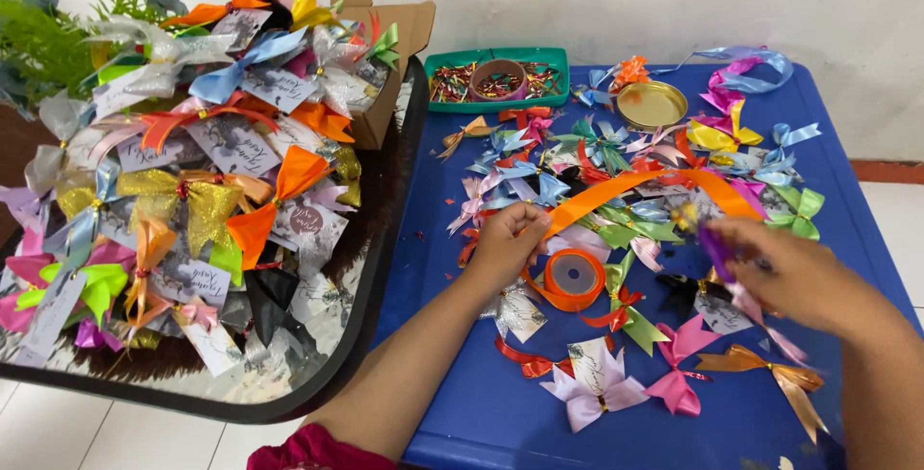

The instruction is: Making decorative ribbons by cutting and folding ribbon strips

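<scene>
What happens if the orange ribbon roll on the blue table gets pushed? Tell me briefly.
The orange ribbon roll lies flat, so it would probably slide rather than roll. It looks light. Its loose strip runs to the left hand, so it would likely drag floppily across the blue table.

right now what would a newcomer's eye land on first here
First, the heap of ribbon bows with cards piled on the dark tray at left. Next, the orange ribbon arching over the blue table, pinched in the left hand above its roll. The right hand holds something purple, too blurred to tell.
</scene>
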